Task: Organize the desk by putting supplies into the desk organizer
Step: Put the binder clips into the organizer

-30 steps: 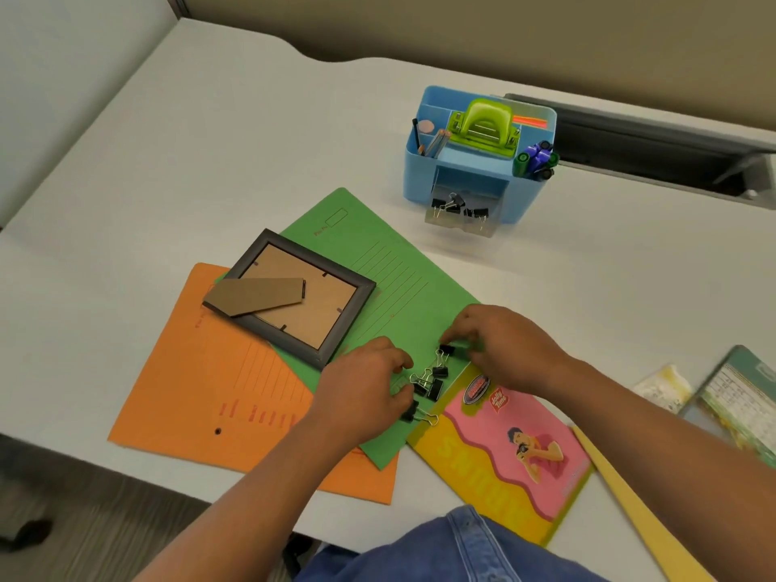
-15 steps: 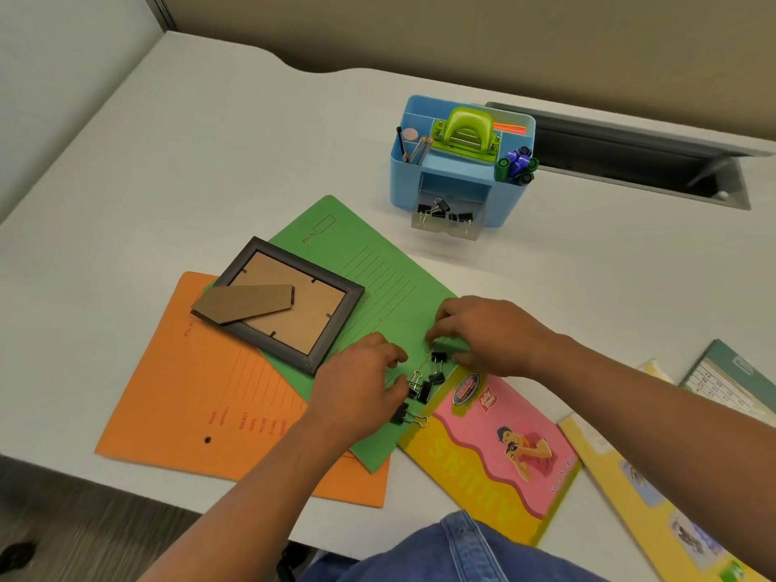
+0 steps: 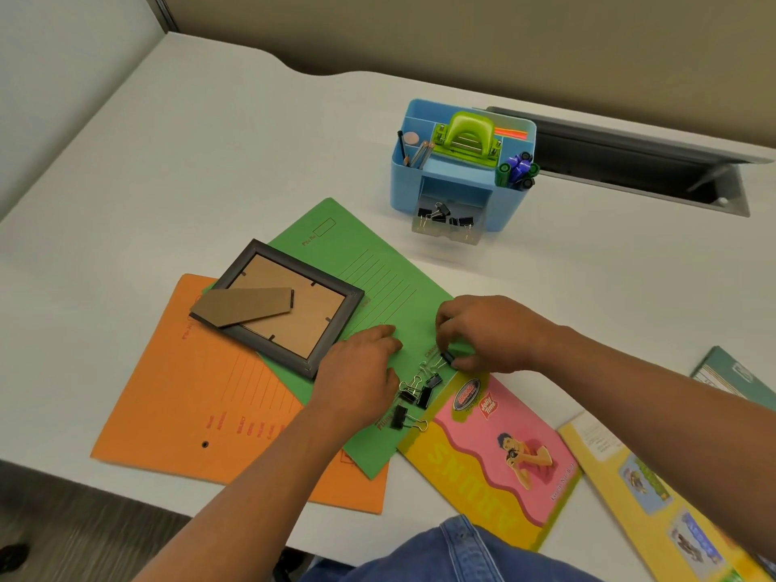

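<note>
Several black binder clips [image 3: 413, 394] lie on the near corner of a green folder [image 3: 378, 283]. My right hand [image 3: 487, 333] pinches one binder clip [image 3: 446, 357] at the top of the cluster. My left hand [image 3: 361, 371] rests on the green folder just left of the clips, fingers loosely curled, with nothing seen in it. The blue desk organizer [image 3: 462, 161] stands further back on the desk. Its clear front drawer [image 3: 447, 222] is pulled out and holds several black clips. A green hole punch [image 3: 468, 136], pencils and markers sit in its top compartments.
A dark picture frame [image 3: 277, 308] lies face down across the green folder and an orange folder [image 3: 201, 392]. A pink and yellow booklet [image 3: 495, 455] and other books [image 3: 667, 497] lie at the near right. An open cable tray [image 3: 630, 161] runs behind the organizer.
My right hand has closed its fingertips on a clip at the top of the cluster. My left hand has moved slightly away from the clips. The camera has shifted.
</note>
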Demonstrator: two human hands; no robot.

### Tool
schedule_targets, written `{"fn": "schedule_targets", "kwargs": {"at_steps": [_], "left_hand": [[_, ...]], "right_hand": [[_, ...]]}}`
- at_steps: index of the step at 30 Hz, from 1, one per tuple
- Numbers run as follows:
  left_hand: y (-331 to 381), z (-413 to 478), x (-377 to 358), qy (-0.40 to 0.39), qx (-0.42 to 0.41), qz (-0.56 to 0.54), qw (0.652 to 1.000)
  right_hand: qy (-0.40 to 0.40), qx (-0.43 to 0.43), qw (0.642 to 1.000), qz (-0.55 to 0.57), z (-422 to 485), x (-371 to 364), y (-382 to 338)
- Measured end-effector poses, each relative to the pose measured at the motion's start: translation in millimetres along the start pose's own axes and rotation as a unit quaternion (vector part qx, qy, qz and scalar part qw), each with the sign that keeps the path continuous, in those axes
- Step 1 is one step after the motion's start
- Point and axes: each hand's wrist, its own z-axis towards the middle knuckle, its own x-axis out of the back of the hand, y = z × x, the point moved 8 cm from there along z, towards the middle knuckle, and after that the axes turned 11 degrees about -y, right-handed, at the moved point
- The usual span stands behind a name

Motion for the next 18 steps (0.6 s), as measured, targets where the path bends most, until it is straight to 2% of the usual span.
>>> {"fn": "schedule_targets", "kwargs": {"at_steps": [3,7,13,18], "left_hand": [[-1,0,-1,-0.018,0.006,0.005,1.000],[-3,2,-1,-0.027,0.014,-0.007,1.000],[-3,2,-2,-0.034,0.021,-0.013,0.999],[-2,2,-1,-0.036,0.021,-0.011,0.999]], "right_hand": [[0.017,-0.026,0.999,0.026,-5,10,15],[0.084,-0.083,0.989,0.084,-15,34,39],[0.233,-0.182,0.936,0.194,-26,84,77],[0.288,-0.280,0.895,0.195,-21,106,108]]}}
